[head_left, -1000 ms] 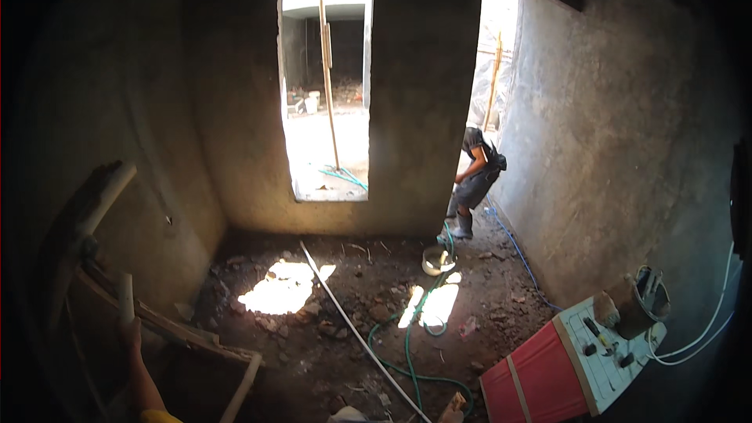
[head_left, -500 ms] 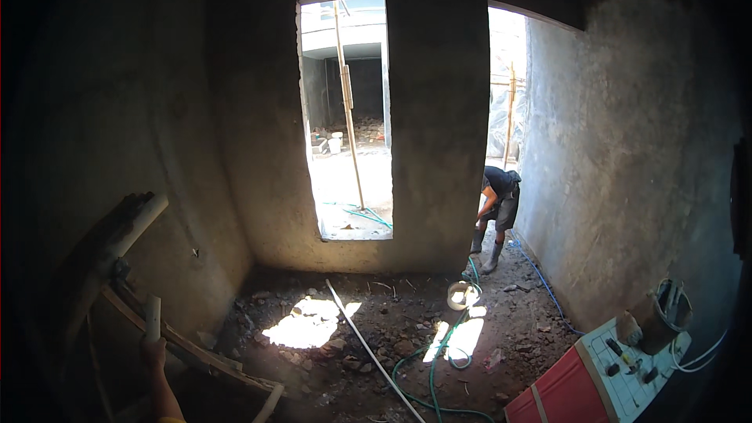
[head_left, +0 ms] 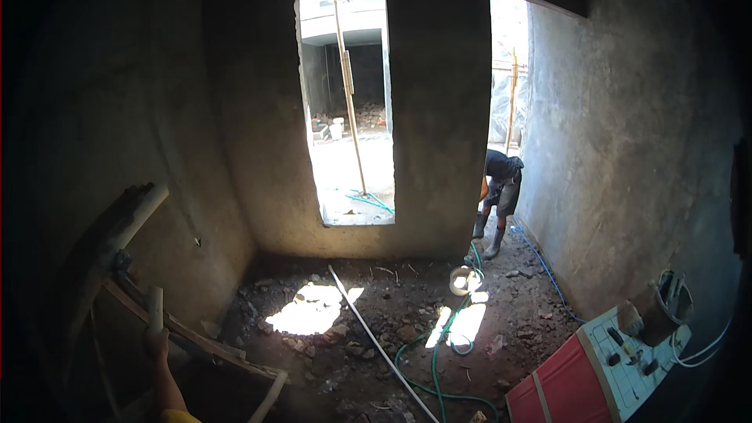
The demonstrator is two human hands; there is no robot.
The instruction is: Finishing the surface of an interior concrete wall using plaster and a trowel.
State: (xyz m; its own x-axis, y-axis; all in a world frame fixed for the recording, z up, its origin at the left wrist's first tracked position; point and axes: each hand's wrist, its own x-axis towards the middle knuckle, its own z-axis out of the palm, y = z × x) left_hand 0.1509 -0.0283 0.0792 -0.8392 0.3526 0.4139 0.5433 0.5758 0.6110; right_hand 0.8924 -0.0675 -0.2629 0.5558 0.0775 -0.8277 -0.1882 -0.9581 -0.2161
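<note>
At the lower left my left hand (head_left: 159, 338) is closed around an upright pale pole (head_left: 156, 305), beside a rough timber frame (head_left: 204, 345) with angled rails. My right hand is out of view. Below, on the rubble-strewn dirt floor (head_left: 298, 360), lie a long thin white pipe (head_left: 368, 329) and a looped green hose (head_left: 435, 368). A pale bucket (head_left: 462, 282) sits by the hose. At the lower right is a red-sided stand (head_left: 556, 384) whose white top (head_left: 627, 368) carries small tools and a grey bucket (head_left: 658, 313) with tools in it.
A co-worker (head_left: 501, 188) in dark clothes and boots bends over in the doorway. A tall window opening (head_left: 348, 110) shows a bamboo pole outside. A blue hose (head_left: 548, 282) runs along the right wall (head_left: 611, 149); a white cable hangs near the stand.
Over the second the whole scene has shifted down and rightward in view, then slightly back up. The co-worker's arm is now more hidden by the door edge. My left hand still grips the pole.
</note>
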